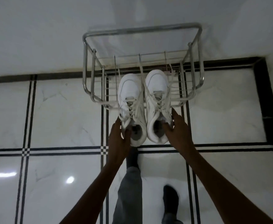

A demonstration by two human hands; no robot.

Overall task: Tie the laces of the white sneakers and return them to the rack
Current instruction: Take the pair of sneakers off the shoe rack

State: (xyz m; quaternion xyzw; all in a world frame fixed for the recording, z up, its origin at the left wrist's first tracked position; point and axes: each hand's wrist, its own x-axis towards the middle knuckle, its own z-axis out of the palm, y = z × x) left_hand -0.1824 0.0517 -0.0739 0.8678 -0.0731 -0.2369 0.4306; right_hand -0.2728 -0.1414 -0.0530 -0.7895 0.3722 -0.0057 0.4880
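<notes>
White marble floor; left hand (118,139) and right hand (178,126) each grip a white sneaker (131,107) at a steel rack (142,65).

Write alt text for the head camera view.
Two hands, left hand and right hand, each grip the heel end of a white sneaker, left sneaker and right sneaker, toes pointing into a metal wire rack against a white wall. Laces look loose and untied.
</notes>
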